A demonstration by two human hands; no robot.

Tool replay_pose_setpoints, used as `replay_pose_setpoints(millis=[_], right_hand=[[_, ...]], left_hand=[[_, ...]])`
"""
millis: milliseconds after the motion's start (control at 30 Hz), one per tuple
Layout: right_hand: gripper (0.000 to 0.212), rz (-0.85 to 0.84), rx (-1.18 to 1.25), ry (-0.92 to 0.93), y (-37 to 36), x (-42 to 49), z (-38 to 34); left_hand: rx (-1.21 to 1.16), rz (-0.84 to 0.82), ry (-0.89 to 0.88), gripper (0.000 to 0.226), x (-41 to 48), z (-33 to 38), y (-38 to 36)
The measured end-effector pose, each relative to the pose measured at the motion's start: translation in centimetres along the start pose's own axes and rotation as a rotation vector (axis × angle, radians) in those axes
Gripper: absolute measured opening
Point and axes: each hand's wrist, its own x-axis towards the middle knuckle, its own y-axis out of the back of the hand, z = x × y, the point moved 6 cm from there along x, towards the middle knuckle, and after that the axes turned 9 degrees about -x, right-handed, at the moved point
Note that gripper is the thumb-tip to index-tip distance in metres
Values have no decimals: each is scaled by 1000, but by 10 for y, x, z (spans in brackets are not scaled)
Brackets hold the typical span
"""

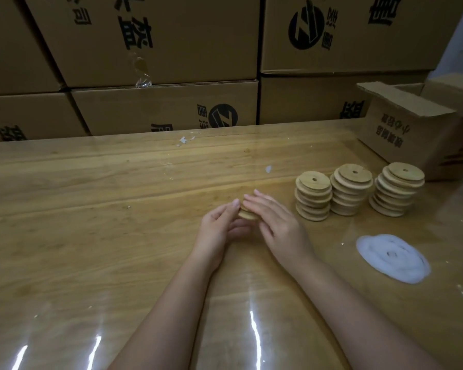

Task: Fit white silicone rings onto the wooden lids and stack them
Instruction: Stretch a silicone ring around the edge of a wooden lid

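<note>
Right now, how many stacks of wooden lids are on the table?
3, in a row: left stack, middle stack, and right stack nearest the open carton. A loose lid sits between the left hand and right hand; more may be hidden in the carton.

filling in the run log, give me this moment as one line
left hand: holds wooden lid | right hand: fingers laid over lid | three lid stacks: standing at right | white rings pile: on table

Warehouse packing room, stacked printed cartons (155,41) behind, plastic-covered wooden worktable (91,209)
</note>
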Motion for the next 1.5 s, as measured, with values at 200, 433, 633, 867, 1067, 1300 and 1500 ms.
replay_pose_setpoints(millis=[200,433,633,867,1067,1300,1500], right_hand=[[49,-133,36,-1,-5,-1,3],[37,-241,64,-182,16,-6,6],[9,-579,83,-610,93,-21,66],[51,-759,-154,-962,129,-97,138],[62,-880,-281,-1016,126,-106,156],[23,-914,-65,-911,124,-96,162],[25,-911,58,-820,110,-82,152]], left_hand=[[-49,6,9,18,0,3,2],[-53,78,-31,12,0,3,7],[-42,147,-40,8,-1,1,14],[-67,156,-38,8,-1,3,12],[-107,151,-43,9,-2,5,12],[-165,160,-34,10,-2,5,14],[-151,147,-39,9,-1,6,14]])
